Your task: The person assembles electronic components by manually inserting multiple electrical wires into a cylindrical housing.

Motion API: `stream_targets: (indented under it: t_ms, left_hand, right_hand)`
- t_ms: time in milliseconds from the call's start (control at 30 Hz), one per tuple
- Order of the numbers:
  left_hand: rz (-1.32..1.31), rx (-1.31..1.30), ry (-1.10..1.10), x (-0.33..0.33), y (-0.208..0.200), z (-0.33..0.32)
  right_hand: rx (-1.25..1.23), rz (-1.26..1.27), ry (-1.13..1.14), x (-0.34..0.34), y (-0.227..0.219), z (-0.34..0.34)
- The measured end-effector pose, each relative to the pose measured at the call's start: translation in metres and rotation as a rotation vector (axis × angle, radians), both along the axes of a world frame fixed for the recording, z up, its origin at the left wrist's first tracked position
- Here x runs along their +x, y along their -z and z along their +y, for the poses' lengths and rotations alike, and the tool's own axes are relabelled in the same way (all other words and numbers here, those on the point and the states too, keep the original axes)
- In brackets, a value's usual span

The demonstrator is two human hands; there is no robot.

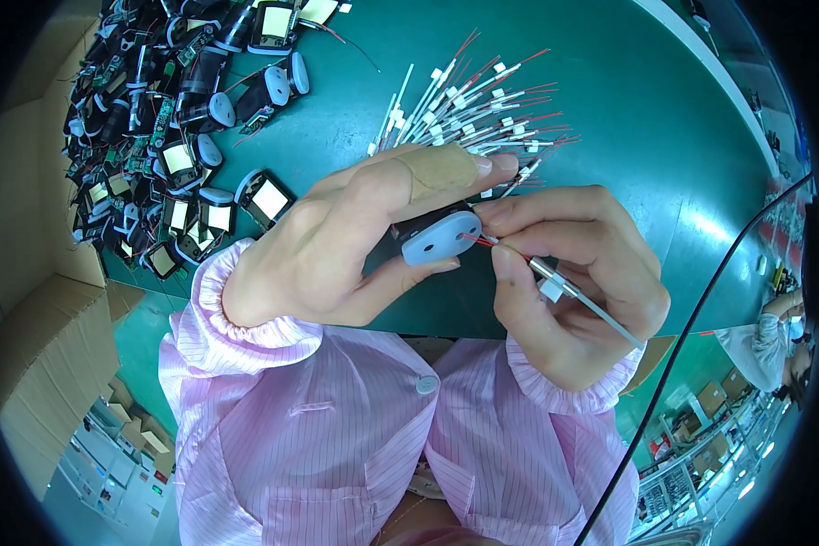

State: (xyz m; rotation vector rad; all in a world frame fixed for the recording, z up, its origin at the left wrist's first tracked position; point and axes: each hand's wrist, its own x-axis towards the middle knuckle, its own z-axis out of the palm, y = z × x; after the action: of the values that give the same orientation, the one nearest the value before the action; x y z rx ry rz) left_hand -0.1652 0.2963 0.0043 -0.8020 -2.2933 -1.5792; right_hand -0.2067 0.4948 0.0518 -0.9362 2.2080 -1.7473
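My left hand (pixel 337 227), a tan bandage round one finger, is closed on a small black device with an oval blue-grey end cap (pixel 441 238). The cap faces me and has small holes in it. Thin red wires run from one hole toward my right hand (pixel 578 273). That hand pinches the wires near the cap between thumb and fingers. It also holds a thin cable (pixel 601 314) with a metal sleeve and a white tag, which crosses the palm. Whether the red wires belong to this cable is hard to see. Most of the device's body is hidden by my left fingers.
A fanned bundle of white-tagged cables with red wire ends (pixel 469 109) lies beyond my hands on the green table (pixel 646 118). Many similar black devices (pixel 187 109) are heaped at left, beside a cardboard box (pixel 36 246). A black cable (pixel 701 318) hangs at right. Another person (pixel 764 350) is far right.
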Motion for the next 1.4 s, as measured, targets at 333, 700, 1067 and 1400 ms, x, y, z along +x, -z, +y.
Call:
stream_targets:
  t_ms: [333, 700, 1067, 1400]
  left_hand:
    - [-0.175, -0.240, 0.066, 0.000, -0.021, -0.006]
    - [-0.171, -0.087, 0.055, 0.006, -0.008, -0.003]
    - [-0.119, -0.391, 0.123, -0.001, -0.017, -0.008]
    - [-0.063, -0.078, 0.013, 0.004, -0.008, 0.001]
  right_hand:
    - [0.006, -0.005, 0.026, 0.003, 0.001, 0.001]
    - [0.034, 0.019, 0.014, 0.002, 0.001, 0.003]
    - [0.030, 0.081, -0.034, -0.002, 0.005, 0.004]
    - [0.055, 0.250, -0.061, -0.002, 0.011, -0.001]
